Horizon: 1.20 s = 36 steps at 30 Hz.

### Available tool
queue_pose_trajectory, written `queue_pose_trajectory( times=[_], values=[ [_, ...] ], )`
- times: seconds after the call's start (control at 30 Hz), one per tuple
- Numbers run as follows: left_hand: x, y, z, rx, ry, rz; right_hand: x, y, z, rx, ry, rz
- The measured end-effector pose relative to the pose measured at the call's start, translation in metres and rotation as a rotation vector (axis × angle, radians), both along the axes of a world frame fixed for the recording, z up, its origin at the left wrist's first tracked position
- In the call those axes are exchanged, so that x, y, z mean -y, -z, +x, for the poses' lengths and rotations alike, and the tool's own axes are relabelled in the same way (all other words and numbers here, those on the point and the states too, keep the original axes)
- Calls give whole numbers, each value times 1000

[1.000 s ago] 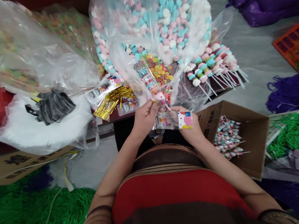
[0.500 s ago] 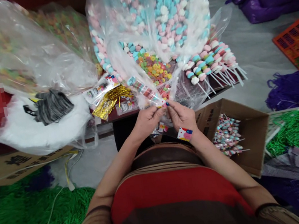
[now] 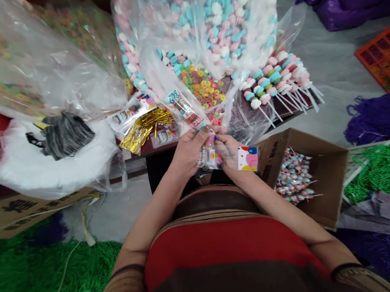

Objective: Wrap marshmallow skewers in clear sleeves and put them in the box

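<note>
My left hand [image 3: 189, 151] and my right hand [image 3: 229, 152] meet just in front of my lap, both closed on a small clear candy bag [image 3: 211, 155] with a colourful printed end [image 3: 247, 158]. A candy stick in a printed clear sleeve [image 3: 185, 110] rises from between my fingers toward the table. Just behind my hands lies a heap of ring-shaped coloured candies [image 3: 203, 87]. Marshmallow skewers [image 3: 278, 83] lie to the right of it.
A big clear bag of pink, blue and white marshmallows [image 3: 203, 15] stands behind. Gold twist ties [image 3: 145, 128] lie left of my hands, beside a white bag [image 3: 52, 165]. A cardboard box with wrapped candy sticks [image 3: 307, 177] sits at my right. Green [image 3: 35, 287] and purple [image 3: 389, 121] strands cover the floor.
The printed end of the bag, tucked under my right wrist half a second ago, now points out to the right again. Both hands stay together at the same spot.
</note>
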<state>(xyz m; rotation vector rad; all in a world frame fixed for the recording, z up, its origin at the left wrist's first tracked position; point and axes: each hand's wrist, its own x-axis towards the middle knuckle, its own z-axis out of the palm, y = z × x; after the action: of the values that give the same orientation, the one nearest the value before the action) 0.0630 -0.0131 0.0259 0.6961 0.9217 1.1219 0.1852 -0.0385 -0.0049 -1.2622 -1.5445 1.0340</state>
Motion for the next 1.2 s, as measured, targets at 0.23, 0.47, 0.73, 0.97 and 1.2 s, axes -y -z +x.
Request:
queue_pose_trajectory(
  times=[0.23, 0.47, 0.73, 0.97, 1.2],
  values=[
    [8, -11, -8, 73, 6, -53, -17, -10, 30, -85, -107, -62],
    [32, -24, -1, 181, 464, -116, -29, -58, 55, -500, -206, -196],
    [25, -10, -10, -682, 267, 206, -28, -48, -6, -570, 68, -75],
    [26, -15, -40, -195, 485, 170, -43, -64, 2, -452, -338, -163],
    [28, -2, -50, -601, 86, 228, -54, -51, -28, -329, -103, 26]
  ],
)
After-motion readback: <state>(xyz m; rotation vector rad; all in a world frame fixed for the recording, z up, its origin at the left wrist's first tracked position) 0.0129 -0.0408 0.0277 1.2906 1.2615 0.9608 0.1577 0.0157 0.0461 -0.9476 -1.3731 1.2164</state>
